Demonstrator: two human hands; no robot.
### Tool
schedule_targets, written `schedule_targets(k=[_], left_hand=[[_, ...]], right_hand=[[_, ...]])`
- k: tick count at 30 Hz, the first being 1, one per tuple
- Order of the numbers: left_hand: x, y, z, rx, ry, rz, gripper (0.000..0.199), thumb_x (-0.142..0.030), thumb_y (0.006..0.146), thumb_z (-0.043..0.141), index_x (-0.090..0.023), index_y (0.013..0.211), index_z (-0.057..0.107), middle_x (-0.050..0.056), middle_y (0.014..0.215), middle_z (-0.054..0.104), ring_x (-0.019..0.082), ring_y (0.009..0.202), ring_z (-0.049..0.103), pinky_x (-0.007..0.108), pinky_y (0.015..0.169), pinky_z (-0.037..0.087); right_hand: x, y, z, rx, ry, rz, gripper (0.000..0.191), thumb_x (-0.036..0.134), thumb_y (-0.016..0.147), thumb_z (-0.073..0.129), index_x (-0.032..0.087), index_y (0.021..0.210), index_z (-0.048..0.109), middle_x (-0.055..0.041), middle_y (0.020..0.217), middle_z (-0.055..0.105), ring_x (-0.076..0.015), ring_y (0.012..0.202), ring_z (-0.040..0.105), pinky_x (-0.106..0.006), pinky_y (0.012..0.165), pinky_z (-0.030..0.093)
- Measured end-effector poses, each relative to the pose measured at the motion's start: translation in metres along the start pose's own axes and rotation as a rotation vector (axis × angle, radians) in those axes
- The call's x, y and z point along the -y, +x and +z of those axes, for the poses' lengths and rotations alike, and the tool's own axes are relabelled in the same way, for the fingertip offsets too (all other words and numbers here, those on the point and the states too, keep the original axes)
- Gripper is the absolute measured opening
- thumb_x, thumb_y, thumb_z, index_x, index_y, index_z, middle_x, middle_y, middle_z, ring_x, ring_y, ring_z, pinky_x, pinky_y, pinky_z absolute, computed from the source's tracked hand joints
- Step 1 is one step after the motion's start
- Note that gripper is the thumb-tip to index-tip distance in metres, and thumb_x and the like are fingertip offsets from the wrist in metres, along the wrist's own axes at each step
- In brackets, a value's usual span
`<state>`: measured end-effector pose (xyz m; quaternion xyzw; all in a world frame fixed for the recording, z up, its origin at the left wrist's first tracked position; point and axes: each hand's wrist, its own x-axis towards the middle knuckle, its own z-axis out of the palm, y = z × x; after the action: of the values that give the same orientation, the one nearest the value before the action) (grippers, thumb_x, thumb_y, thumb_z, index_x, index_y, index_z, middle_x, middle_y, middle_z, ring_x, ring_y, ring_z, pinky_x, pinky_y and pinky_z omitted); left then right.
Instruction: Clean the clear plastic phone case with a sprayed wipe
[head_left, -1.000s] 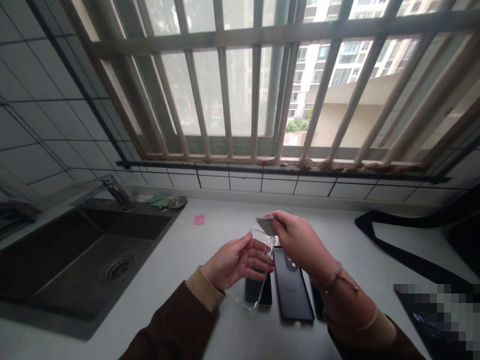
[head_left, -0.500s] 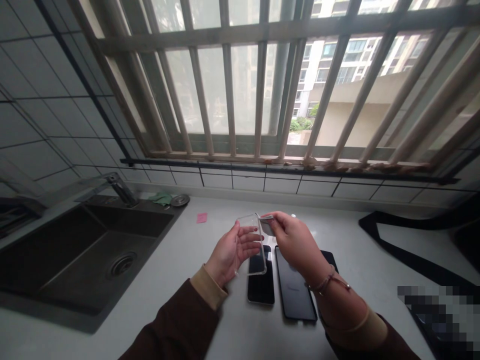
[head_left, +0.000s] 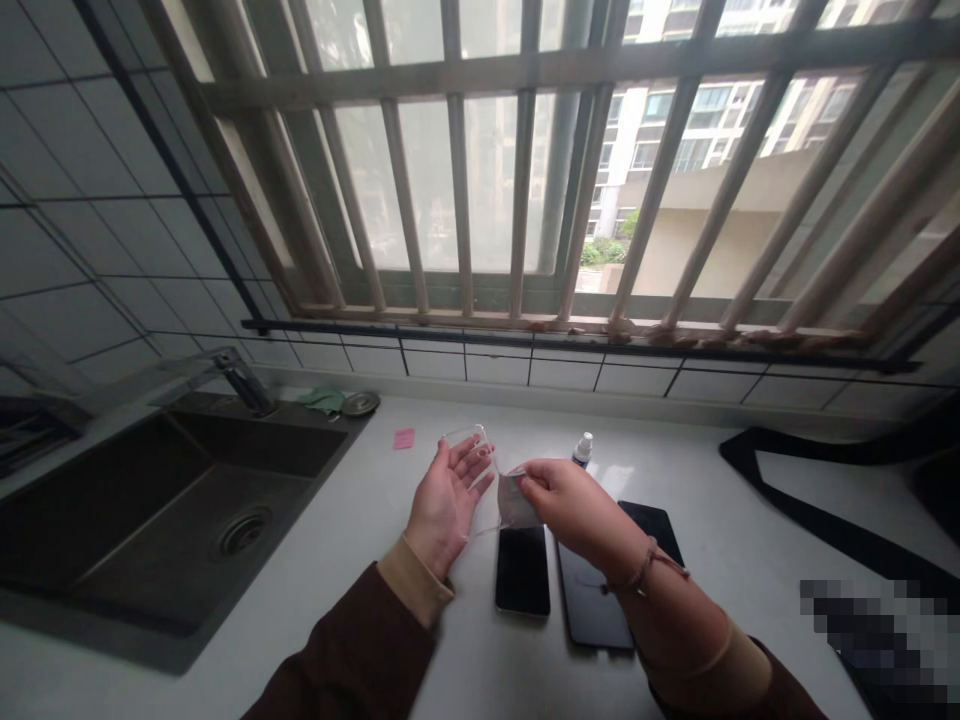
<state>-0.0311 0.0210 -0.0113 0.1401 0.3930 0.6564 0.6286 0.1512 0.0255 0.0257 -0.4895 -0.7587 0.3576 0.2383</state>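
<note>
Above the pale counter (head_left: pixel 390 500), left hand (head_left: pixel 444 498) cradles a clear soft plastic phone case (head_left: pixel 475 470) in its half-open palm; right hand (head_left: pixel 564 502) pinches a small grey cloth (head_left: pixel 517 500) against it, over three black phones (head_left: pixel 523 568).

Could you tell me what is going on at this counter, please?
A person stands at a white counter under a barred window. The left hand holds a clear phone case up, and the right hand presses a small grey cloth against it. Below the hands, three dark phones lie side by side: one on the left, another beside it, a third partly behind the wrist. A small bottle stands behind, and a sink lies to the left.
</note>
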Motion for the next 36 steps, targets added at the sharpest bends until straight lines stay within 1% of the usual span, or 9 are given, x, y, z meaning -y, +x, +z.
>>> schedule_targets(k=[2, 4, 6, 8, 14, 20, 27, 32, 36], left_hand=[[0.000, 0.000, -0.001, 0.015, 0.038, -0.045, 0.047, -0.047, 0.110, 0.046, -0.011, 0.113, 0.077, 0.013, 0.108, 0.076, 0.015, 0.081, 0.069, 0.026, 0.072, 0.058], [0.002, -0.003, -0.001, 0.072, 0.082, -0.095, 0.048, -0.046, 0.109, 0.048, -0.009, 0.112, 0.078, 0.014, 0.104, 0.076, 0.014, 0.075, 0.067, 0.026, 0.068, 0.056], [0.005, -0.008, 0.002, 0.153, 0.134, -0.125, 0.049, -0.047, 0.108, 0.050, -0.007, 0.112, 0.079, 0.017, 0.106, 0.076, 0.016, 0.076, 0.067, 0.027, 0.069, 0.057], [0.008, -0.014, 0.005, 0.205, 0.174, -0.118, 0.049, -0.047, 0.107, 0.051, -0.007, 0.112, 0.079, 0.018, 0.109, 0.076, 0.018, 0.081, 0.068, 0.029, 0.071, 0.058], [0.009, -0.010, 0.004, 0.114, 0.170, 0.055, 0.048, -0.050, 0.107, 0.049, -0.014, 0.120, 0.078, 0.014, 0.120, 0.075, 0.018, 0.094, 0.067, 0.026, 0.072, 0.054], [0.002, -0.001, 0.000, -0.089, 0.125, 0.111, 0.046, -0.048, 0.108, 0.043, -0.017, 0.123, 0.073, 0.013, 0.115, 0.077, 0.017, 0.093, 0.070, 0.025, 0.074, 0.053], [0.006, -0.005, 0.004, 0.047, -0.043, 0.029, 0.035, -0.047, 0.100, 0.061, -0.014, 0.104, 0.070, 0.015, 0.096, 0.076, 0.024, 0.086, 0.074, 0.034, 0.076, 0.059], [0.002, -0.009, 0.009, -0.036, -0.152, 0.262, 0.032, -0.045, 0.098, 0.065, -0.015, 0.109, 0.071, 0.007, 0.090, 0.069, 0.018, 0.084, 0.069, 0.033, 0.083, 0.059], [0.002, -0.010, 0.007, 0.008, -0.068, 0.530, 0.041, -0.055, 0.098, 0.066, -0.020, 0.119, 0.069, 0.004, 0.098, 0.064, 0.017, 0.091, 0.065, 0.033, 0.087, 0.057]], right_hand=[[0.000, -0.001, -0.008, -0.044, -0.015, 0.033, 0.033, 0.028, 0.101, 0.051, 0.018, 0.088, 0.080, -0.0076, 0.083, 0.079, -0.0212, 0.076, 0.068, -0.030, 0.067, 0.045], [0.000, -0.003, -0.015, -0.241, -0.027, 0.054, 0.034, 0.029, 0.103, 0.048, 0.020, 0.102, 0.081, -0.0088, 0.093, 0.081, -0.0234, 0.084, 0.071, -0.031, 0.072, 0.047], [0.001, -0.004, -0.017, -0.443, -0.032, 0.039, 0.036, 0.033, 0.106, 0.046, 0.021, 0.118, 0.078, -0.0101, 0.103, 0.081, -0.0255, 0.092, 0.073, -0.033, 0.078, 0.049], [0.002, -0.004, -0.014, -0.491, 0.002, -0.006, 0.038, 0.036, 0.107, 0.046, 0.022, 0.124, 0.077, -0.0103, 0.104, 0.082, -0.0259, 0.093, 0.074, -0.034, 0.080, 0.050], [0.000, 0.001, 0.009, -0.246, 0.147, -0.099, 0.034, 0.028, 0.105, 0.049, 0.023, 0.121, 0.079, -0.0096, 0.115, 0.082, -0.0250, 0.107, 0.075, -0.034, 0.092, 0.052], [0.002, -0.001, 0.014, -0.065, -0.003, -0.091, 0.033, 0.023, 0.104, 0.049, 0.020, 0.105, 0.082, -0.0098, 0.102, 0.082, -0.0238, 0.093, 0.074, -0.030, 0.080, 0.048], [-0.004, 0.003, 0.020, -0.061, 0.003, -0.072, 0.031, 0.022, 0.102, 0.050, 0.019, 0.089, 0.077, -0.0075, 0.087, 0.078, -0.0201, 0.081, 0.067, -0.028, 0.072, 0.041], [-0.010, 0.006, 0.024, 0.004, 0.121, 0.000, 0.028, 0.025, 0.099, 0.053, 0.019, 0.086, 0.077, -0.0041, 0.077, 0.072, -0.0178, 0.070, 0.059, -0.028, 0.065, 0.037], [-0.012, 0.006, 0.035, 0.039, 0.207, 0.062, 0.029, 0.028, 0.099, 0.052, 0.018, 0.084, 0.075, -0.0013, 0.067, 0.064, -0.0155, 0.062, 0.054, -0.026, 0.058, 0.036]])
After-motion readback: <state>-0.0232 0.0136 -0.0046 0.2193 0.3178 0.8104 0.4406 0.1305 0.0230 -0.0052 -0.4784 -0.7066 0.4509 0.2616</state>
